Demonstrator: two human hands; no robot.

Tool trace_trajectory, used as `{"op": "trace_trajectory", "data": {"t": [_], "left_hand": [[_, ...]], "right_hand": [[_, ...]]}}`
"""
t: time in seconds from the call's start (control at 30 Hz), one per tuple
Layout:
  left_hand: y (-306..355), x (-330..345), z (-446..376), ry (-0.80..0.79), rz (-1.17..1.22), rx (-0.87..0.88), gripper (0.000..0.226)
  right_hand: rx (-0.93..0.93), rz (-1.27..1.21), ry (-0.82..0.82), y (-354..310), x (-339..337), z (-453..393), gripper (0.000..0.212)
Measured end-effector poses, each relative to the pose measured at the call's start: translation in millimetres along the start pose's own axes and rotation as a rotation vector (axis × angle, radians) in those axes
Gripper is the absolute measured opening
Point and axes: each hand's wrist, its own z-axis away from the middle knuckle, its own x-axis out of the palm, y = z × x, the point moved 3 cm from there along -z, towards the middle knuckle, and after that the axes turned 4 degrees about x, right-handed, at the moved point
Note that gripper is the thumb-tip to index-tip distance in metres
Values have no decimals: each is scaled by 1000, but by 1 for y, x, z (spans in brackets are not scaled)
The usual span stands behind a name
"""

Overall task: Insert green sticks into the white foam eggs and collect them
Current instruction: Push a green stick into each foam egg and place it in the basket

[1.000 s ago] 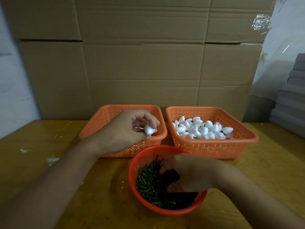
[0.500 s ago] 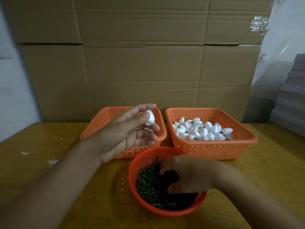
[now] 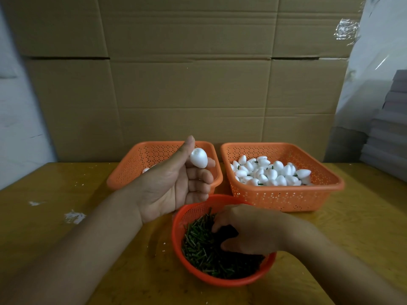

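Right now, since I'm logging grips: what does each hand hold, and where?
The left hand pinches a white foam egg by its sides. The right hand is among the green sticks; any grip is hidden.

We are looking down at a yellow wooden table point(image 3: 55, 249) that is carrying three orange plastic containers. A left square basket point(image 3: 123, 177) and a right square basket point(image 3: 286, 197) are sitting side by side toward the far edge, just apart from each other. A round basket point(image 3: 220, 280) is sitting nearer to us, just in front of the gap between them. White crumbs and smears point(image 3: 73, 216) are lying scattered across the table's left side.
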Motion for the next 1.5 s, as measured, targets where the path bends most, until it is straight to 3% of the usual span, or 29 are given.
{"op": "trace_trajectory", "data": {"t": [0.2,0.3,0.43,0.67,0.83,0.93,1.2,1.5], "left_hand": [[2,0,2,-41,12,62,23],[2,0,3,-44,-54,122,32],[3,1,2,39,-425,264,44],[11,2,8,178,-946,520,29],[9,6,10,168,-1031,514,33],[9,9,10,117,-975,475,27],[7,7,8,-23,-208,146,34],[4,-2,2,-20,31,-5,30]], "right_hand": [[16,-28,78,3,3,-3,25],[32,-54,107,4,2,-2,18],[40,-66,114,4,2,-3,23],[54,-90,92,2,3,-1,16],[32,-67,57,1,3,-1,28],[40,-28,60,0,3,0,26],[16,-56,134,-4,-8,4,14],[-3,-139,213,-8,-17,9,13]]}}
